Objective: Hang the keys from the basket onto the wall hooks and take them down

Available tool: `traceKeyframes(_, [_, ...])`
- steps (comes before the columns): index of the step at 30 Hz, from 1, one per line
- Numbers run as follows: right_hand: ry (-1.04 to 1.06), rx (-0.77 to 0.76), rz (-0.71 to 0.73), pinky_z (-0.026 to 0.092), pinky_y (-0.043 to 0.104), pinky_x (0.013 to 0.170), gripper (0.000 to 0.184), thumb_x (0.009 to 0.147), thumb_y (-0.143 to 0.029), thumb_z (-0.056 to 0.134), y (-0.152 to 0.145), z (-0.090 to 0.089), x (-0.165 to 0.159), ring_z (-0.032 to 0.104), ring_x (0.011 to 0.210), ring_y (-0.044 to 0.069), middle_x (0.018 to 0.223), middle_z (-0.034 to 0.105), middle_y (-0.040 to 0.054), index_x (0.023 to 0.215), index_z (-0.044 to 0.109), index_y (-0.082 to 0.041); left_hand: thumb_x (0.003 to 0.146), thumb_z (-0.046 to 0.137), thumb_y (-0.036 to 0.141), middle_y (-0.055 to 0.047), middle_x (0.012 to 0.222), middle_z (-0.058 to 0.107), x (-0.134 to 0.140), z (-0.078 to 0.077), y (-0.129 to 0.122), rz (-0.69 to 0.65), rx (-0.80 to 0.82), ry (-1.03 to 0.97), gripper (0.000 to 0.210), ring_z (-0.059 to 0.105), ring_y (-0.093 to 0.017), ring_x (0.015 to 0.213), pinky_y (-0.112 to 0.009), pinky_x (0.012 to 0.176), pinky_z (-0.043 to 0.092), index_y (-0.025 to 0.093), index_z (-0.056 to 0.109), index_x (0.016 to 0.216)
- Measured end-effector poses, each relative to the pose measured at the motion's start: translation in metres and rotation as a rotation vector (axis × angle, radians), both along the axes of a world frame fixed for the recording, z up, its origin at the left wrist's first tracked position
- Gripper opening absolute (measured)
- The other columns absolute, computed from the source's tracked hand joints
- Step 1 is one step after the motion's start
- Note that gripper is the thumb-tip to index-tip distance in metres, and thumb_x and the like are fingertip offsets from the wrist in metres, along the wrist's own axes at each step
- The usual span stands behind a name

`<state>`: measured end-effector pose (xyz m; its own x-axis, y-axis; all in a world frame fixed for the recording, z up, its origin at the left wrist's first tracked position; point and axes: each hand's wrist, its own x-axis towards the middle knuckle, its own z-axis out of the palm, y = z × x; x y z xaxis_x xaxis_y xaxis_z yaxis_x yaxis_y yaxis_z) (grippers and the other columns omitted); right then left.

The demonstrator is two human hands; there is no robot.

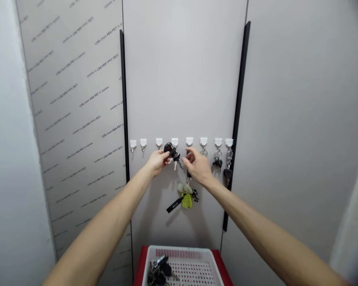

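Observation:
My left hand (pixel 158 162) is closed on a bunch of black keys (pixel 173 151), its fingers pinching the black fob at the bunch's left. The bunch is right below a white wall hook (pixel 174 142); whether its ring sits on that hook I cannot tell. Just right of the keys, my right hand (pixel 199 165) has thumb and fingers curved apart, with nothing visible between them. It partly covers a key set hanging from the neighbouring hook (pixel 189 141). That set's green and yellow charm (pixel 186 200) and black strap tag (pixel 174 205) dangle lower down.
More hooks continue the row, two at the right carrying a key bunch (pixel 217 163) and a black key (pixel 227 174). Hooks at the left, such as the first (pixel 133 144), carry nothing visible. Below, a white basket (pixel 212 264) with several keys (pixel 160 271) sits on a red surface (pixel 139 262).

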<state>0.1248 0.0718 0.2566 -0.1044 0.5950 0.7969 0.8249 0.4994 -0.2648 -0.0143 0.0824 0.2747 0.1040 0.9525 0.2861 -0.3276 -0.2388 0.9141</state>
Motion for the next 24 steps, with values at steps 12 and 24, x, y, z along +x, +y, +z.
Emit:
traceKeyframes(12, [0.170,-0.110,-0.164,0.033,0.021,0.050,0.020,0.065,-0.023,0.035,0.021,0.014,0.014,0.047,0.054,0.012,0.058,0.054,0.0036,0.064,0.053,-0.014,0.061,0.052,0.009,0.004,0.038,0.041,0.007,0.066,0.010,0.220,0.042,0.380,0.012,0.035,-0.001,0.034,-0.015,0.036,0.023,0.011,0.044,0.053])
traceKeyframes(24, [0.054,-0.396,0.225,0.028,0.017,0.042,0.021,0.066,-0.027,0.035,-0.021,-0.014,0.013,0.036,0.044,0.006,0.048,0.042,-0.0028,0.059,0.050,-0.013,0.063,0.048,0.009,0.002,0.041,0.046,-0.001,0.056,0.008,0.220,0.177,0.527,0.007,0.030,-0.001,0.031,-0.015,0.035,0.021,0.010,0.055,0.062])
